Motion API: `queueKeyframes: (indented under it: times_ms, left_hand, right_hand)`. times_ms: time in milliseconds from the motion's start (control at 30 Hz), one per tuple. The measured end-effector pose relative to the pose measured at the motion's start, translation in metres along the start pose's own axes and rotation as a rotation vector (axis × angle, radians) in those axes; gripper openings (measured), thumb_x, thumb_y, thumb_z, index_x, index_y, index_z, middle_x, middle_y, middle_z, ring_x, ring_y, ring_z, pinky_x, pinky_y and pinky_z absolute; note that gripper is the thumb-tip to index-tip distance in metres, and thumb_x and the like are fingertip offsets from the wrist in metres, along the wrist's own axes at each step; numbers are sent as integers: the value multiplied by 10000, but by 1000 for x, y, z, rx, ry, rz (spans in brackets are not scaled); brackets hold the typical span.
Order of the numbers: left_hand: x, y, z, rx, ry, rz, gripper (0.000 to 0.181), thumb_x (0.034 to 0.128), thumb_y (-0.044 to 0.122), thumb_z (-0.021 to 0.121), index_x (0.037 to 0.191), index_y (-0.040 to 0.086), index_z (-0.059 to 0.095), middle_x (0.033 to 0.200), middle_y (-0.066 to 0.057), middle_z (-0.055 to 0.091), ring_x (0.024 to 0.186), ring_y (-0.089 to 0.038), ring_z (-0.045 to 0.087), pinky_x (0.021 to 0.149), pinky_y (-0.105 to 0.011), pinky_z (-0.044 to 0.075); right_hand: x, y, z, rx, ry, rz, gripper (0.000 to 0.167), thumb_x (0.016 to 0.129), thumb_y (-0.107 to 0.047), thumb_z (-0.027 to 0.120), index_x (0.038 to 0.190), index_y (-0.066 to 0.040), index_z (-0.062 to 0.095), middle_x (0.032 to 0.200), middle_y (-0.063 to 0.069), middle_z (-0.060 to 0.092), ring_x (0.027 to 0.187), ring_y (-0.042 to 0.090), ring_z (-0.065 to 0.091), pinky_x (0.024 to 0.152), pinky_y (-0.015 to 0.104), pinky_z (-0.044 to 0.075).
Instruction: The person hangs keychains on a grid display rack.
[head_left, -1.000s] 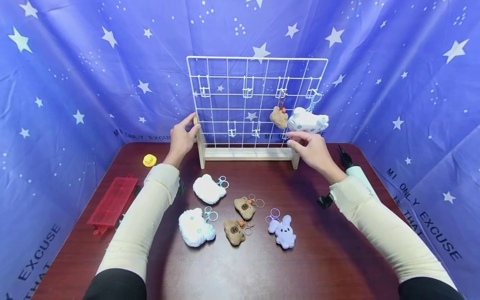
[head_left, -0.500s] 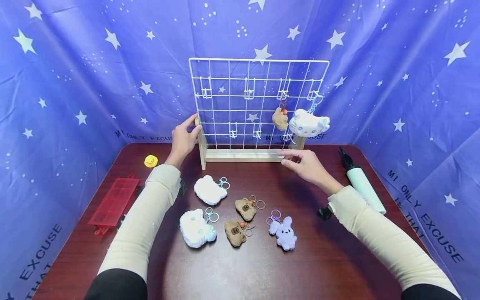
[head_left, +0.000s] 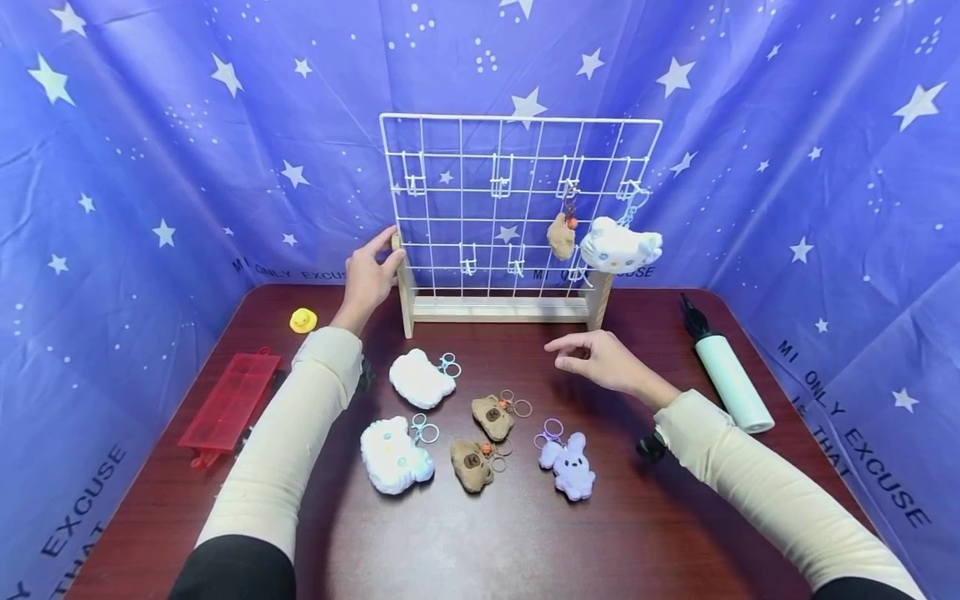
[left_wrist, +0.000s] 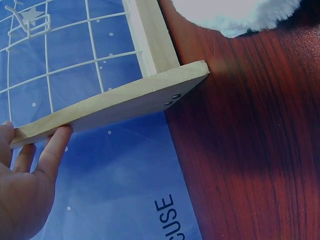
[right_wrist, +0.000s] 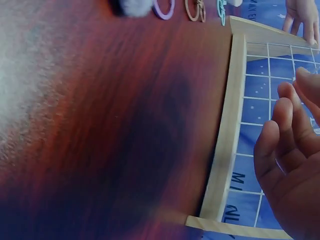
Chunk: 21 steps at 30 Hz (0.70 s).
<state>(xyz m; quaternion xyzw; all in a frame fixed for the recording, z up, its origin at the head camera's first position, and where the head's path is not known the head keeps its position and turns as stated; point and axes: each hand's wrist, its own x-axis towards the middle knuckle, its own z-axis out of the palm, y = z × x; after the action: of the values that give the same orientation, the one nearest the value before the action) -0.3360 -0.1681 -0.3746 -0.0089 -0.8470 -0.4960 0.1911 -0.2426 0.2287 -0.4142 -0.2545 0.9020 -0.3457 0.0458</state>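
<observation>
Left hand is clamping fingers on wooden side of rack | right hand is hovering above desk, thumb and forefinger apart

A white wire rack stands upright there on pale wooden feet, its left post held in the left grip. A brown plush keychain and a white cat keychain hang from it, beyond the right grip. On the near side of both grips lie two white plush keychains, two brown bear keychains and a lilac rabbit keychain.
</observation>
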Motion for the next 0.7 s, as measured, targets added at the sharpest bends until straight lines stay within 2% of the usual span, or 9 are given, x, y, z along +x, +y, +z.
queueKeyframes:
  times_ms: [167,267,367,500,600,700]
  left_hand:
    - [0,0,-1,8,0,3,471,978,222,702,1431,303,604,1315,-53,708,973,-298,756,615,-196,628]
    - [0,-1,-1,21,-5,-3,468,982,238,697,1434,313,599,1312,-43,711,960,-289,757,616,-194,627]
    - [0,-1,-2,20,-7,-9,468,983,239,696,1434,315,599,1317,-43,708,961,-288,758,617,-195,628]
    - [1,0,-3,10,-1,-5,470,981,219,698,1433,305,602,1319,-54,706,958,-296,759,613,-201,629]
    - [1,0,-2,-2,-7,-10,472,983,212,694,1436,301,599,1316,-61,708,943,-293,758,617,-211,633]
    - [-1,1,-2,-13,-21,-21,474,987,218,688,1443,303,592,1321,-66,705,943,-283,753,635,-231,641]
  right_hand:
    - [-2,1,5,-6,-55,-39,268,939,-157,736,1201,-102,754,918,-17,780,789,131,667,679,233,534]
    - [-4,3,10,-20,-110,-61,268,948,-164,728,1210,-115,754,1023,17,792,892,85,677,784,283,570]
    - [-5,7,15,-26,-166,-84,267,951,-145,721,1214,-115,752,1103,39,786,910,48,659,815,282,570]
    - [-6,11,21,1,-228,-110,257,942,-118,725,1196,-99,754,983,0,790,811,22,640,754,216,554]
    - [-7,14,24,35,-281,-125,256,934,-106,729,1188,-80,752,887,-43,773,784,9,642,749,203,557]
    - [-8,14,27,52,-333,-130,257,934,-107,729,1188,-81,753,868,-64,764,784,2,642,762,200,558]
